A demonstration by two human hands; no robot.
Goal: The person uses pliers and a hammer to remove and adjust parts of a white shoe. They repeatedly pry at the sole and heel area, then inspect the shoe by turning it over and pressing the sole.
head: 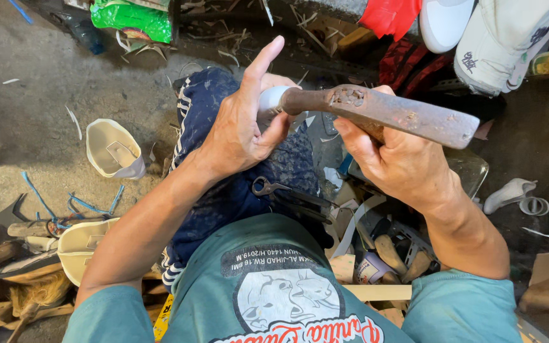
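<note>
Grey, dusty floor (pixel 39 127) spreads under the seated person, strewn with wood shavings, blue cord scraps and pale shoe uppers, one cream upper (pixel 113 150) lying well to the left and another (pixel 84 246) by the left elbow. Across the thigh, dark blue trousers (pixel 223 190) carry a pair of black pincers (pixel 287 194), which rest untouched just below both hands.

Above the lap, the rusty iron tool (pixel 382 113) is the biggest thing in hand: a long, flat-sided bar, lying almost level, its long axis running from upper left to lower right across the view. Its broad, squared end points right and slightly toward the person; its narrow neck points left, into the other hand.

Right hand (pixel 395 162) sits beneath the bar's middle, fingers curled up around it from below, thumb on the near edge, closed in a firm hold.

Left hand (pixel 243 127) is to the left of the bar, nearest its narrow end. Thumb and lower fingers pinch a small white rounded piece (pixel 273 99) that touches the neck, while the index finger sticks straight up, free. Whether that white piece is fixed to the bar cannot be told.
</note>
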